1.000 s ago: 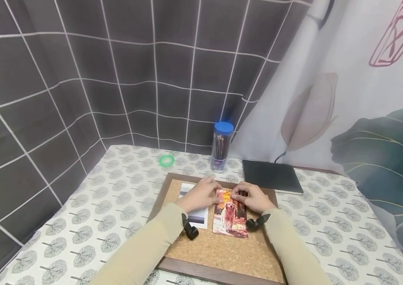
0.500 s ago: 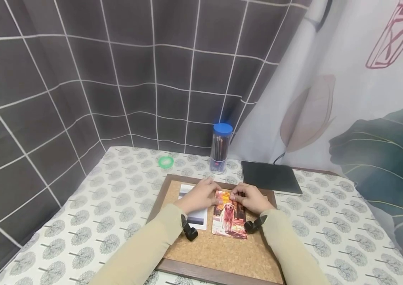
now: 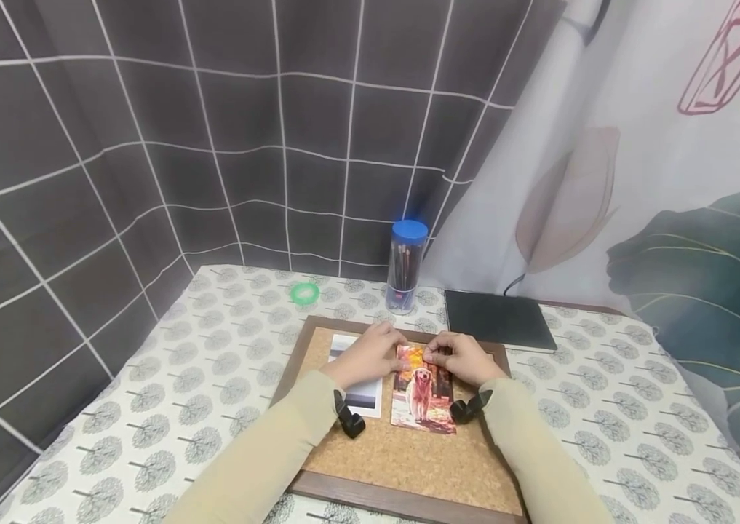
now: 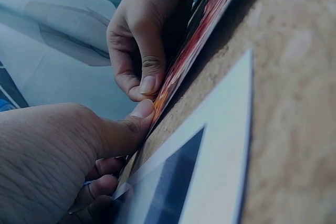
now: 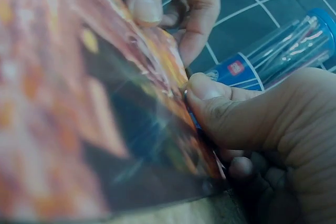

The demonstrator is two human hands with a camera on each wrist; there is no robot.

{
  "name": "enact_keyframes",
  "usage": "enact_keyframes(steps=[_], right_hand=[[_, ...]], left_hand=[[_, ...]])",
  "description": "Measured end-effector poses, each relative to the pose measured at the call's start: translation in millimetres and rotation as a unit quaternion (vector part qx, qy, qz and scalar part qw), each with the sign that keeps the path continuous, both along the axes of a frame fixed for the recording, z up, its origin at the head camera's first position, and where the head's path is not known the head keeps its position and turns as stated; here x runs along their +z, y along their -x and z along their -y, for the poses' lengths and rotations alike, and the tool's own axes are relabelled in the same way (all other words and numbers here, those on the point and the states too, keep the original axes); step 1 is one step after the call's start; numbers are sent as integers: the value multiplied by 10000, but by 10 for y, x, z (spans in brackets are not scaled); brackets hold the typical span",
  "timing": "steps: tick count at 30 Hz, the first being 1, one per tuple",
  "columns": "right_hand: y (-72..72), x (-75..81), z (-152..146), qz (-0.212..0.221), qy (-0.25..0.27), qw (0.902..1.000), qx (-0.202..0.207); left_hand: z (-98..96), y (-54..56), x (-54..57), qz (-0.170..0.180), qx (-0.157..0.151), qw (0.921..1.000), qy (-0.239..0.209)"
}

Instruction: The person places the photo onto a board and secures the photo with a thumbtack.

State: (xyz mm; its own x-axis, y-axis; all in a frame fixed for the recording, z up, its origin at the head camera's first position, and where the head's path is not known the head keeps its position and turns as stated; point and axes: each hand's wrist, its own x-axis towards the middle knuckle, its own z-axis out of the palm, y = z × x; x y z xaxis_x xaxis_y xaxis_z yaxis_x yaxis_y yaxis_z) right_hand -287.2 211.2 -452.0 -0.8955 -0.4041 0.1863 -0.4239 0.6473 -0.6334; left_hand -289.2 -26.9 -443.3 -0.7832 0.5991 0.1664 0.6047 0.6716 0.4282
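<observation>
A photo of a golden dog among autumn leaves [image 3: 419,393] lies on a cork board [image 3: 409,466]. My left hand [image 3: 370,356] is at its upper left corner; in the right wrist view the left thumb [image 5: 144,10] lies on the picture face, with fingers behind the edge. At the top edge, my right hand [image 3: 464,358] pinches with thumb and index finger, and a tiny pale glint shows at the thumb tip [image 5: 202,85]. I cannot tell whether a small pin is there too. A white-bordered second photo [image 3: 363,397] lies to the left, partly under my left hand and wrist.
A brown wooden frame [image 3: 402,501] edges the board. Behind it stand a blue-lidded clear tube of pencils [image 3: 405,266] and a green tape ring [image 3: 305,293]. A flat black pad [image 3: 500,320] with a cable lies right on the tree-print tablecloth [image 3: 225,364].
</observation>
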Motion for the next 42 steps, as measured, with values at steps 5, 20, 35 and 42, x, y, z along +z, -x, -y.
enact_keyframes(steps=[5, 20, 35, 42], right_hand=[[-3, -10, -9, 156, 87, 9998, -49], [-10, 61, 75, -89, -194, 9993, -304], [-10, 43, 65, 73, -304, 9984, -461], [-26, 64, 98, 95, -358, 9979, -540]], left_hand=[[-3, -8, -8, -12, 15, 10000, 18], [15, 32, -38, -112, 11, 9999, -50], [-13, 19, 5, -81, -51, 9999, -57], [-9, 12, 7, -60, -57, 9999, -109]])
